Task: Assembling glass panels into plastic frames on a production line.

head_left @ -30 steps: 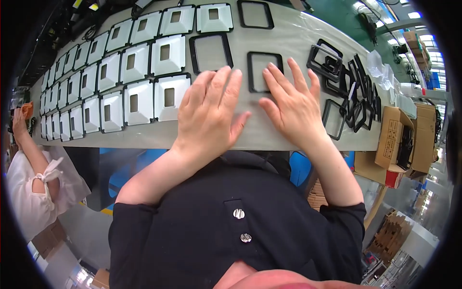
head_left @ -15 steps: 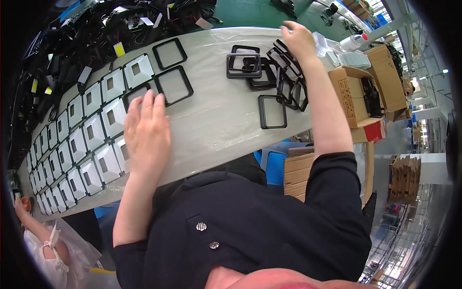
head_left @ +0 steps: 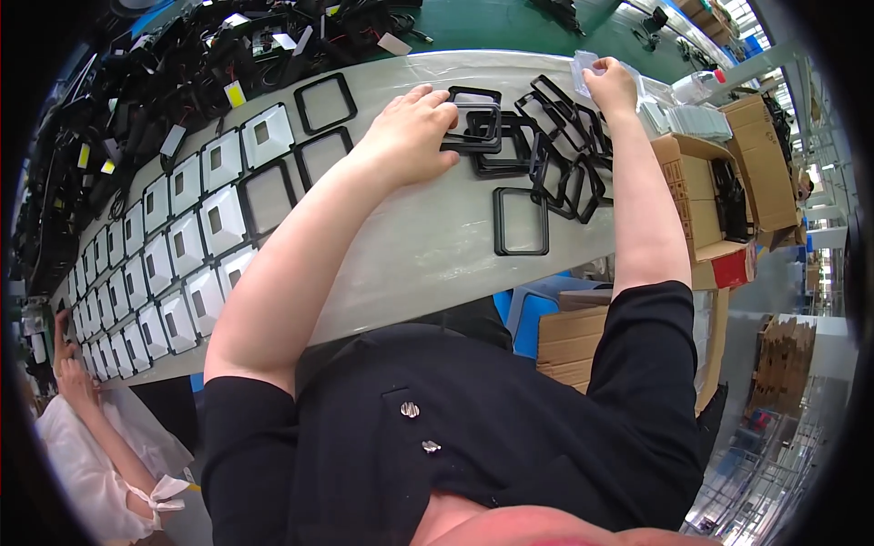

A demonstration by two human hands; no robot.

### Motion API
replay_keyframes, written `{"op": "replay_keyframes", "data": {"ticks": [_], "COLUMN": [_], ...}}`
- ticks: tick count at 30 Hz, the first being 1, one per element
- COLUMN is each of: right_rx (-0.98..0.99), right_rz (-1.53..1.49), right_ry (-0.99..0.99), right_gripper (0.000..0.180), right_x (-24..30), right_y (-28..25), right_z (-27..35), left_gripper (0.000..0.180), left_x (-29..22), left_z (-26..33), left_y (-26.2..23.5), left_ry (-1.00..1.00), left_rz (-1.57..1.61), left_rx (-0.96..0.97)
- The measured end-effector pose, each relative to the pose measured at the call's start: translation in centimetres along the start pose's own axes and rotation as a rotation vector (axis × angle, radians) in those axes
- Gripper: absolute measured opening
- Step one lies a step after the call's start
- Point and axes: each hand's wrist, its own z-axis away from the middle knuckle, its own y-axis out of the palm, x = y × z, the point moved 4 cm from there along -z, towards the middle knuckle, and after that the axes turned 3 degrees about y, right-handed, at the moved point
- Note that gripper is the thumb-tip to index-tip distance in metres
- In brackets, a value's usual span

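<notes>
At far left, partly cut off and shrunken by the lens, a co-worker's hand [head_left: 76, 380] rests near the table's end. Rows of white panels with small rectangular windows [head_left: 224, 224], set in black frames, run rightward; these look like the finished part. Three bare black rectangular frames [head_left: 302, 111] at the rows' right end seem left to fill; the left forearm covers part of one. The left hand [head_left: 410, 136], fingers loosely spread and thumb apart, reaches a stack of black frames [head_left: 473, 146]; whether it grips one is unclear. Beside it lies a tangled pile of loose black frames [head_left: 564, 123], apparently unused. The right hand [head_left: 615, 89] curls beside clear plastic pieces [head_left: 581, 71]; its fingertips' hold cannot be made out.
</notes>
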Motion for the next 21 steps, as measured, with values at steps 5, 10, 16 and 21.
{"op": "replay_keyframes", "data": {"ticks": [5,10,16,21], "right_rx": [-0.1,0.189,0.414,0.249], "right_rz": [-0.38,-1.124,-0.952,-0.66], "right_ry": [-0.021,-0.164,-0.297,-0.547], "right_gripper": [0.041,0.038,0.037,0.035], "right_x": [-0.5,6.0,12.0,17.0], "right_y": [-1.8,-7.3,-7.0,-6.1], "right_z": [1.7,10.2,23.8,29.2], "left_gripper": [0.039,0.041,0.067,0.093], "left_x": [-0.7,-1.0,-2.6,-2.8], "left_z": [0.3,7.6,18.8,21.2], "left_y": [-1.2,-2.6,-1.4,-3.5], "left_ry": [-0.044,-0.401,-0.764,-0.398], "left_rz": [0.056,1.113,1.198,0.251], "left_rx": [0.053,-0.104,-0.127,-0.229]}}
